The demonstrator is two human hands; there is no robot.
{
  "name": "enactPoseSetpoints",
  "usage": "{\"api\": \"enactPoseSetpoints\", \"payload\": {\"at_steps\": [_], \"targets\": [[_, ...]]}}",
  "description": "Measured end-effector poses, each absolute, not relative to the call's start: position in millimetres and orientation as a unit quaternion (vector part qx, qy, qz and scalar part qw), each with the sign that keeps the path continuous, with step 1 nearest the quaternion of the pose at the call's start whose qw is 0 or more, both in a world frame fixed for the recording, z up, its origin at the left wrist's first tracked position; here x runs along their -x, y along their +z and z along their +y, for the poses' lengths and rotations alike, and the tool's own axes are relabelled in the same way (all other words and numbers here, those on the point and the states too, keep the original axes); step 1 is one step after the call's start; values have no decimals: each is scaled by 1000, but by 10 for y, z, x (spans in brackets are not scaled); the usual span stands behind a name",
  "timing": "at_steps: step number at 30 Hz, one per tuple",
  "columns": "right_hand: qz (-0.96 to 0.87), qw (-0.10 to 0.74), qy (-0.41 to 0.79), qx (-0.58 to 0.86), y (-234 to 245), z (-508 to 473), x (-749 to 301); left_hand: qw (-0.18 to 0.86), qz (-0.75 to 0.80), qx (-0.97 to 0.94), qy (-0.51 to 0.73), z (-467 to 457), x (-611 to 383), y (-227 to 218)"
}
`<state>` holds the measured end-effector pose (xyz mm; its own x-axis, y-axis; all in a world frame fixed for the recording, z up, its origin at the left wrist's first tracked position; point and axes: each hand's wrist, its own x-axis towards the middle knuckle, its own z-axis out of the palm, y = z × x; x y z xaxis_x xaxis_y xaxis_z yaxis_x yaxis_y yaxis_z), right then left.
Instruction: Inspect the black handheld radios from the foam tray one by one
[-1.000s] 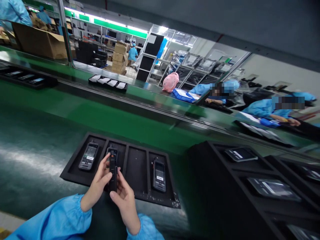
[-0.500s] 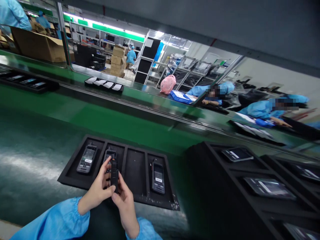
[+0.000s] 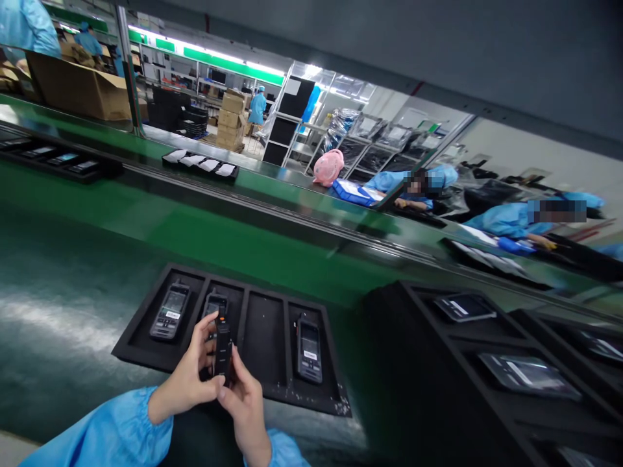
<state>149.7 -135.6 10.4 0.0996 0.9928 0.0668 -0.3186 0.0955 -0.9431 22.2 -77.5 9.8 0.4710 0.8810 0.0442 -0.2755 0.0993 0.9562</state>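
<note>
Both my hands hold a black handheld radio point(image 3: 222, 349) upright, its narrow side with an orange button facing me. My left hand point(image 3: 192, 373) grips it with fingertips at the top and thumb near the bottom. My right hand point(image 3: 246, 395) supports its lower right side. Below lies a black foam tray point(image 3: 316, 407) with four long slots. One radio point(image 3: 170, 311) rests in the far-left slot, another point(image 3: 217, 303) in the second, partly hidden behind my hands. A further radio point(image 3: 309, 350) sits in the far-right slot; the third slot point(image 3: 265, 334) is bare.
Stacked black foam trays point(image 3: 403, 363) with devices point(image 3: 528, 375) stand at the right. Across a metal rail point(image 3: 272, 215), a tray of white packets point(image 3: 209, 165) lies on the green bench. Co-workers in blue point(image 3: 506, 214) sit opposite. A cardboard box point(image 3: 80, 87) is at the far left.
The held radio has turned slightly and sits a little lower, showing its orange button more plainly. Both hands keep their grip. The radios in the tray stay in place.
</note>
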Motion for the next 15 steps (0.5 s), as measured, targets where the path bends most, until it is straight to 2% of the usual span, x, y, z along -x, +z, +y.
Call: {"api": "enactPoseSetpoints", "payload": {"at_steps": [9,15], "targets": [[-407,596,544,429,41,-1365,-1566,697,297,-493,427,-768,-278,96],[-375,591,557,447,-12,-1385,-1599,726,349,-452,383,-778,-291,181]]}}
